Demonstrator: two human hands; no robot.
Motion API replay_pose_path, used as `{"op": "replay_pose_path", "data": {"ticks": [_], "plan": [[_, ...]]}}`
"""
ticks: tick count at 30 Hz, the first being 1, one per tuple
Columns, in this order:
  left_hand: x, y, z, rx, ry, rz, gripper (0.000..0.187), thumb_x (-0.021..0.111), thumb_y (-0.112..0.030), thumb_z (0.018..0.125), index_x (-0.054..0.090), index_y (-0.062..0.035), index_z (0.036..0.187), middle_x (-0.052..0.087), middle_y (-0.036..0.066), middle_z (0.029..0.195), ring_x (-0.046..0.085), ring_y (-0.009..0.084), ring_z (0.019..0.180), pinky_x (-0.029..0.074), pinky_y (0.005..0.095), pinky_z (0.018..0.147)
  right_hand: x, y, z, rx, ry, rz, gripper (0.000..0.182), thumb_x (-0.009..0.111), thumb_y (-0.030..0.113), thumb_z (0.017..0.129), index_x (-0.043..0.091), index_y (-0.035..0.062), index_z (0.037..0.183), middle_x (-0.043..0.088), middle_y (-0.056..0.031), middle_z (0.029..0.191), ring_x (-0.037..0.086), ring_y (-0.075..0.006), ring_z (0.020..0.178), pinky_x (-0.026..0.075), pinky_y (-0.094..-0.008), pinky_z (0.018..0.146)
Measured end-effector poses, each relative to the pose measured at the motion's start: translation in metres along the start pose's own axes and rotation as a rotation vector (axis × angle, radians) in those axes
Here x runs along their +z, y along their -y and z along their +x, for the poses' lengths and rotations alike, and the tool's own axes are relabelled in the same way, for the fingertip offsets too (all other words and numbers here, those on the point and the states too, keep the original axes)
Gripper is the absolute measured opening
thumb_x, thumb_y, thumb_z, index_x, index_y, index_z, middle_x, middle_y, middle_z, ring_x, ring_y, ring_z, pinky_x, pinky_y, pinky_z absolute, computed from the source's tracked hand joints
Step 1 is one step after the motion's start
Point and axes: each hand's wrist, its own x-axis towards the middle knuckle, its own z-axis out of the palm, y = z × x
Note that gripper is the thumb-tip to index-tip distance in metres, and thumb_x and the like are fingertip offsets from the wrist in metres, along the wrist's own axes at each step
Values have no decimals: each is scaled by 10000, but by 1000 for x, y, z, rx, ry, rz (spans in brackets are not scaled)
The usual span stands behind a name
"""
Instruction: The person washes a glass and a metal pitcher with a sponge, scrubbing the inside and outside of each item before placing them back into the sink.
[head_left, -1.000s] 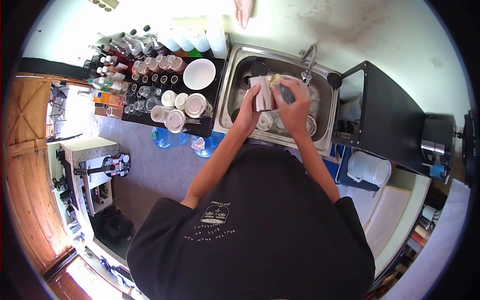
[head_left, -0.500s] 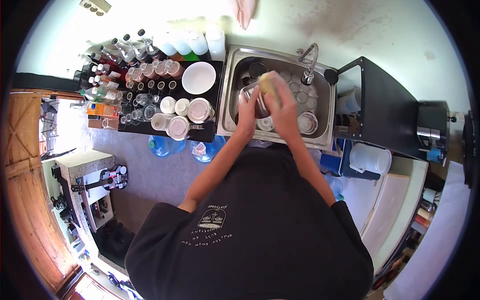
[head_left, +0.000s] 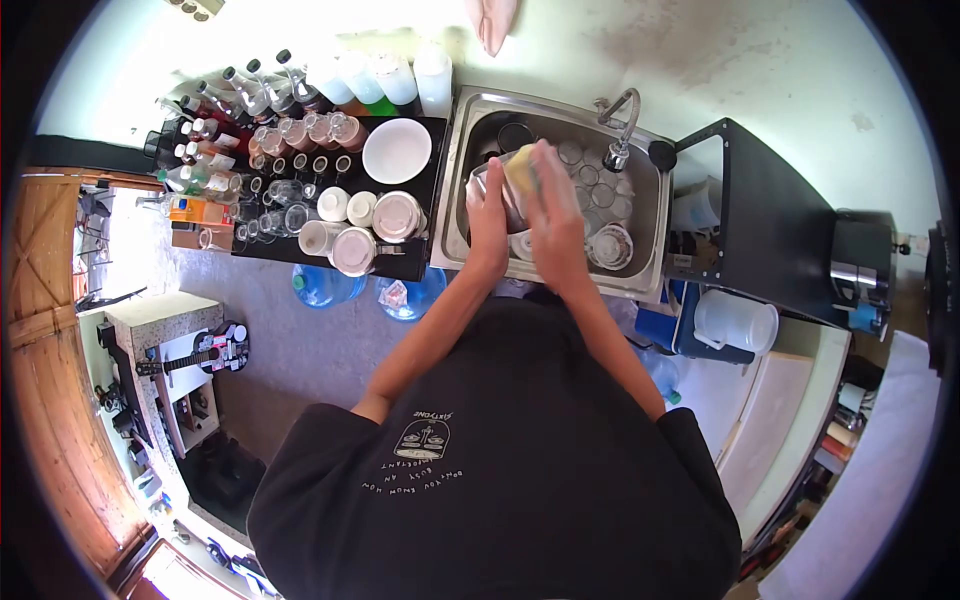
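Observation:
Over the sink (head_left: 656, 235), my left hand (head_left: 487, 222) is closed around a shiny metal container (head_left: 512, 212); its full shape is partly covered by my hands. A yellow sponge (head_left: 521, 170) is in my right hand (head_left: 557, 228), pressed against the container's right side; these fingers are smeared by motion. Beneath and beside my hands, several clear glasses (head_left: 602, 195) stand in the basin. A white patterned bowl (head_left: 610, 246) sits near its front right corner, and a dark round vessel (head_left: 515, 137) lies at the back left.
A curved faucet (head_left: 630, 120) rises at the sink's back right. On the left, a black counter (head_left: 400, 262) carries a white bowl (head_left: 397, 152), mugs (head_left: 353, 250), several glasses and bottles. A black cabinet (head_left: 775, 220) stands on the right. Blue water jugs (head_left: 330, 285) are below the counter.
My right hand and the sponge have shifted slightly left along the metal container. My left hand has moved a little left and still grips it.

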Motion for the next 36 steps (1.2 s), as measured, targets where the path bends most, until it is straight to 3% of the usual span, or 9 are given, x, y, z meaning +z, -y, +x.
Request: {"op": "replay_pose_path", "data": {"ticks": [1, 7, 12, 16, 20, 23, 27, 28, 36], "plan": [[2, 2, -1, 3, -19, -1, 637, 617, -533, 1056, 483, 24, 1336, 640, 136, 1190, 645, 178, 1070, 545, 343, 896, 0, -5, 6, 147, -38, 175, 575, 617, 23, 955, 528, 15, 1523, 502, -190, 1590, 418, -411, 1510, 364, -501, 1218], [10, 2, -1, -58, 126, -144, 551, 451, -532, 1126, 604, -6, 1196, 664, 91, 1150, 653, 166, 1049, 553, 343, 891, -21, 18, -15, -382, 147, -448, 545, 585, 36, 975, 530, 14, 1517, 504, -184, 1590, 428, -405, 1502, 362, -500, 1219], [36, 6, -10, 20, 75, 81, 703, 232, -634, 1128, 528, -86, 1452, 646, 83, 1332, 627, 194, 1241, 469, 379, 1105, -27, -6, 19, -197, 23, -182, 561, 595, 58, 969, 530, 33, 1525, 499, -161, 1597, 423, -392, 1509, 358, -517, 1226], [30, 16, -1, 11, 188, -48, 720, 196, -655, 1118, 502, -115, 1482, 618, 75, 1375, 592, 189, 1295, 445, 374, 1141, -41, 4, 4, -469, 194, -522, 564, 577, 72, 985, 505, 35, 1543, 480, -160, 1610, 421, -397, 1507, 353, -528, 1229], [50, 13, -13, -47, 132, 24, 745, 198, -665, 1114, 469, -112, 1533, 583, 94, 1466, 557, 197, 1369, 444, 377, 1146, -56, -3, 10, -314, 163, -304, 585, 577, 77, 981, 481, 41, 1558, 477, -156, 1606, 418, -395, 1508, 350, -547, 1232], [49, 41, 5, 125, 3, 131, 693, 211, -581, 1148, 647, -61, 1290, 709, 79, 1159, 678, 147, 1072, 559, 340, 954, -57, -18, 20, -237, 91, -230, 596, 584, 84, 981, 473, 45, 1565, 472, -151, 1608, 416, -390, 1510, 351, -554, 1231], [63, 23, -8, -31, 125, -206, 629, 247, -531, 1158, 660, -63, 1236, 714, 74, 1129, 692, 162, 1066, 553, 336, 950, -77, -13, 5, -458, 222, -446, 575, 573, 81, 997, 477, 31, 1561, 497, -179, 1578, 413, -408, 1505, 376, -515, 1216], [54, 26, -4, -54, 218, -129, 721, 185, -592, 1139, 544, -42, 1438, 653, 100, 1357, 647, 213, 1237, 502, 372, 1082, -82, -14, 3, -501, 265, -465, 568, 569, 80, 1001, 479, 27, 1560, 506, -192, 1566, 411, -417, 1502, 381, -504, 1212], [96, 30, -14, -14, -29, -12, 547, 329, -517, 1143, 600, -66, 1293, 688, 96, 1198, 685, 164, 1073, 569, 358, 927, -93, -37, 13, 329, -199, 535, 416, 570, 131, 1054, 588, -20, 1441, 667, -104, 1341, 626, -175, 1183, 490, -319, 1022]]}}
